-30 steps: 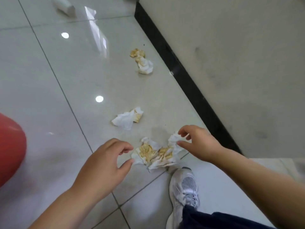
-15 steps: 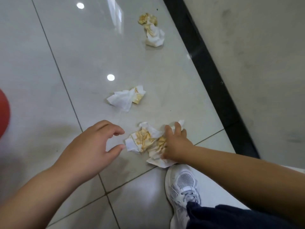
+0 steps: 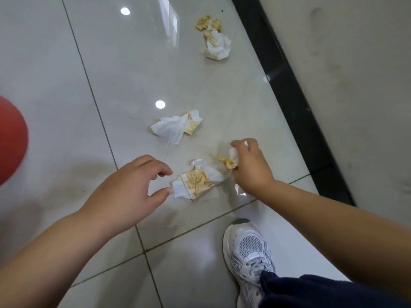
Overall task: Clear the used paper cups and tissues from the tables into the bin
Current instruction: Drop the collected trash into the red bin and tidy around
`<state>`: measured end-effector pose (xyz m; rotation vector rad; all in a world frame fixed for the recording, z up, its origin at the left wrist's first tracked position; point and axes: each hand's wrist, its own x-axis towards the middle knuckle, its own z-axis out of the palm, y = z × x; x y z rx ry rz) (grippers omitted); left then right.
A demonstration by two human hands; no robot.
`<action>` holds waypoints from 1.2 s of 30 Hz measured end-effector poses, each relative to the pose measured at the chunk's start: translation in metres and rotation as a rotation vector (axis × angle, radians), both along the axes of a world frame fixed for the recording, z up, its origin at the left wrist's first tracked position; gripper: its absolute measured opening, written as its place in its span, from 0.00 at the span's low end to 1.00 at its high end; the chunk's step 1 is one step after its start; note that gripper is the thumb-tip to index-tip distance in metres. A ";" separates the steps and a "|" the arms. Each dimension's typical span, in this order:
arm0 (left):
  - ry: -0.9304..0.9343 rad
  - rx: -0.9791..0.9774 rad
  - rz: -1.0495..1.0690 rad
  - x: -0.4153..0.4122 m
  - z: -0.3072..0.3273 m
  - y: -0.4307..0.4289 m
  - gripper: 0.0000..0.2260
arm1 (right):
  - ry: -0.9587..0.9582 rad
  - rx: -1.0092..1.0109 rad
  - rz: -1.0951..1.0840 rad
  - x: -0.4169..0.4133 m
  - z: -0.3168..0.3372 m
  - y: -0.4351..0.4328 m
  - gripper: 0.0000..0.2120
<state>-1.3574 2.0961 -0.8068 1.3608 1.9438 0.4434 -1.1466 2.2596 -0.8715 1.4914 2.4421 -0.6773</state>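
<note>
Four crumpled white tissues, each blotched with yellow-brown stains, are in view, all at the glossy tiled floor [image 3: 66, 107]. The held tissue [image 3: 231, 158] is a small wad, white on top and stained below, pinched in the curled fingers of the right grip [image 3: 249, 167] just above the tiles. The near tissue [image 3: 196, 180] lies flat and half open beside it, its stained middle facing up. The left grip [image 3: 131, 190] hovers at its left edge, thumb and fingers curved and spread apart, holding nothing, the thumb tip just beside the paper. The middle tissue [image 3: 175, 127] lies further off, mostly white. The far tissue [image 3: 214, 38] sits near the black skirting [image 3: 289, 96], the most balled up. One white shoe [image 3: 246, 252] stands below the right arm.
</note>
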 end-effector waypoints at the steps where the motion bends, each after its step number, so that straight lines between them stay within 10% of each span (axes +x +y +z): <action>1: 0.002 -0.011 0.007 -0.001 0.000 -0.001 0.10 | -0.012 0.000 0.095 -0.006 0.003 -0.004 0.32; 10: 0.025 -0.058 0.059 -0.007 -0.005 -0.003 0.10 | -0.264 -0.131 0.781 -0.036 -0.022 -0.051 0.37; 21: 0.095 -0.228 -0.024 -0.009 -0.036 -0.015 0.14 | -0.108 0.016 0.672 -0.028 -0.036 -0.034 0.13; 36: 0.360 -0.286 -0.538 0.038 -0.099 -0.040 0.12 | 0.018 -0.092 0.345 -0.021 -0.025 -0.023 0.14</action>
